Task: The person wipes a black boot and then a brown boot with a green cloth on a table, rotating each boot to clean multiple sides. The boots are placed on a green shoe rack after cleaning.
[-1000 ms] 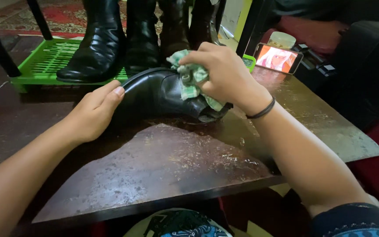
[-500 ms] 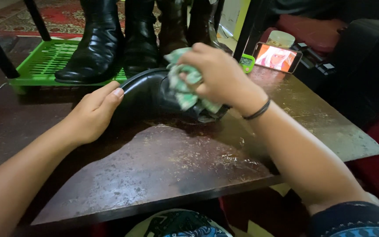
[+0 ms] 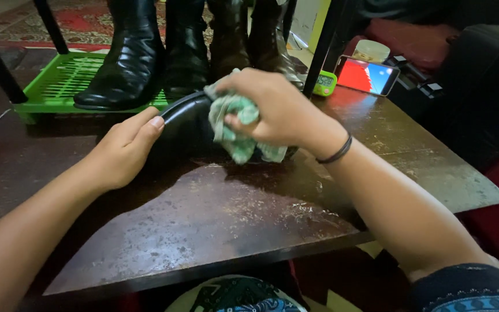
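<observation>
One black boot [image 3: 189,124] is laid on its side on the brown table [image 3: 215,219], close to the far edge. Its long side runs left to right, from one hand across to the other. The left end of the boot is held by the left hand [image 3: 123,151], with the fingers curled over its rim. One green cloth [image 3: 232,124] is bunched up and squeezed in the right hand [image 3: 275,110], and it is pressed on the right part of the boot. So the boot is touched by both hands, one at each end, and neither hand is nearer than the other.

Past the far edge, four more boots [image 3: 131,55] are stood up in a row, with one green tray [image 3: 59,81] under the left ones. One phone [image 3: 367,75] with a lit screen is seen by the far right corner, with one small green clock [image 3: 323,82] just beside it.
</observation>
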